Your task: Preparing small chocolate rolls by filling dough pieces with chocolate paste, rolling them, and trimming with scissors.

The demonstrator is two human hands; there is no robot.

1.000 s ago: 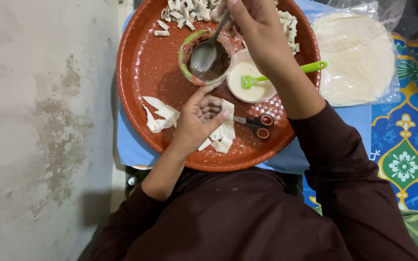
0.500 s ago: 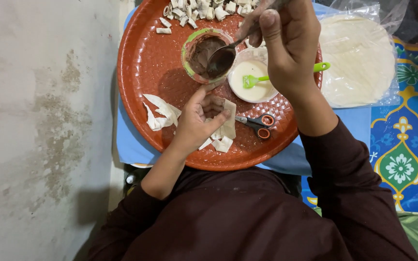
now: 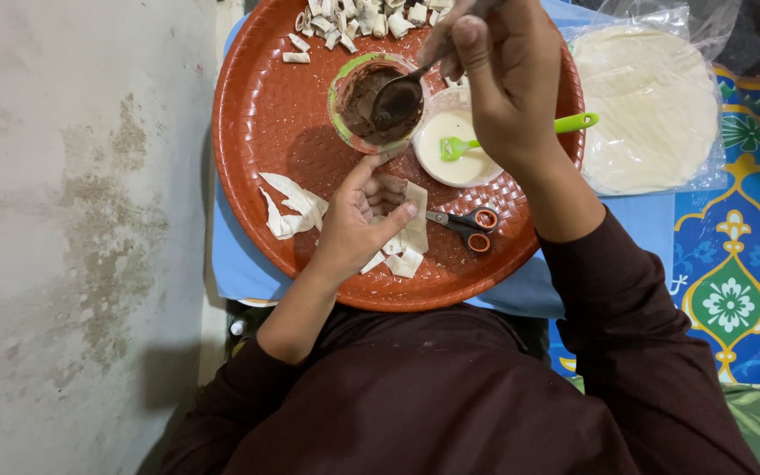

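Note:
My right hand [image 3: 507, 79] grips a metal spoon [image 3: 400, 101] whose bowl carries brown filling and hovers over a green-rimmed bowl of brown filling [image 3: 361, 92]. My left hand [image 3: 358, 220] rests on the round red woven tray [image 3: 257, 114], cupped around a cut piece of pale pastry sheet [image 3: 413, 224]. More pastry cut-offs [image 3: 290, 204] lie just left of that hand. A small white bowl of pale paste [image 3: 459, 154] with a green spatula [image 3: 573, 123] sits under my right hand.
Small scissors with red handles [image 3: 464, 224] lie on the tray by my left hand. Several rolled pastry pieces [image 3: 358, 18] sit at the tray's far edge. A stack of round pastry sheets in plastic [image 3: 653, 105] lies to the right. Bare concrete floor [image 3: 72, 220] on the left.
My right hand has dipped the spoon into the filling bowl and now holds it with brown filling in it. My left hand kept the pastry piece in place.

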